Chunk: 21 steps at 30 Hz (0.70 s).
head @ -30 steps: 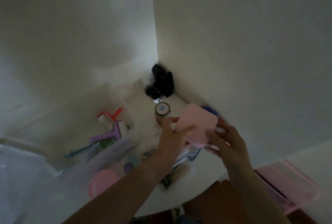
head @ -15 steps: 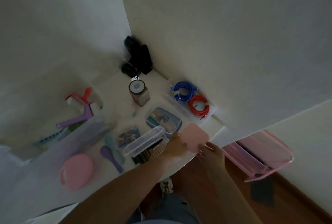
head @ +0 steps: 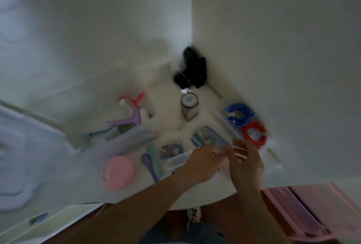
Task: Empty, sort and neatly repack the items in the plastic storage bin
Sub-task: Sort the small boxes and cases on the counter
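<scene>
clear plastic storage bin [head: 125,142]: far left on white table, holds purple tool, blurred | pink round case [head: 118,172]: near left, flat | blue cable coil [head: 239,117] and red cable coil [head: 254,132]: far right, touching

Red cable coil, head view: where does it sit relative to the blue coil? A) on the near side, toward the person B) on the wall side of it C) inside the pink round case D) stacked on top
A: the red cable coil lies just below the blue coil in the frame, nearer the person, with the two side by side along the wall.
</scene>
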Available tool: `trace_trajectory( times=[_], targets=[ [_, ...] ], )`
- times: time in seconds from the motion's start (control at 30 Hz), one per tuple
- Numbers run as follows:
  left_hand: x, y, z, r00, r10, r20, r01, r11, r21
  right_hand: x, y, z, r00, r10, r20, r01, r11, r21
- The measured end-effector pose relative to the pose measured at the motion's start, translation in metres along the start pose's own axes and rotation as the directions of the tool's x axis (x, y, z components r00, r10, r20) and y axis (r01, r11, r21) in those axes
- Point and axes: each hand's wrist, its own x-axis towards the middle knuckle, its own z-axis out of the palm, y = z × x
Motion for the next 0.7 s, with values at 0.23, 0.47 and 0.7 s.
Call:
trace_trajectory(
  times=[0.23, 0.47, 0.7],
  targets=[
    [-0.064, -0.041, -0.169, 0.881, 0.079, -0.466, -0.083, 0.996, 0.013, -0.032, -0.138, 0.098, 0.843, -0.42, 0.337, 0.4, 0.907, 0.132],
    [-0.056, -0.142, -0.288, 0.732, 0.099, -0.675, 0.161, 0.936, 0.312, 0.012, -0.18, 0.22, 0.623, -0.492, 0.608, 0.686, 0.718, -0.122],
    [0.056, -0.21, -0.328, 0.92, 0.047, -0.39, 0.229, 0.741, 0.631, 0.089, -0.167, 0.356, 0.443, -0.233, 0.866, 0.886, -0.03, -0.462]
  ],
)
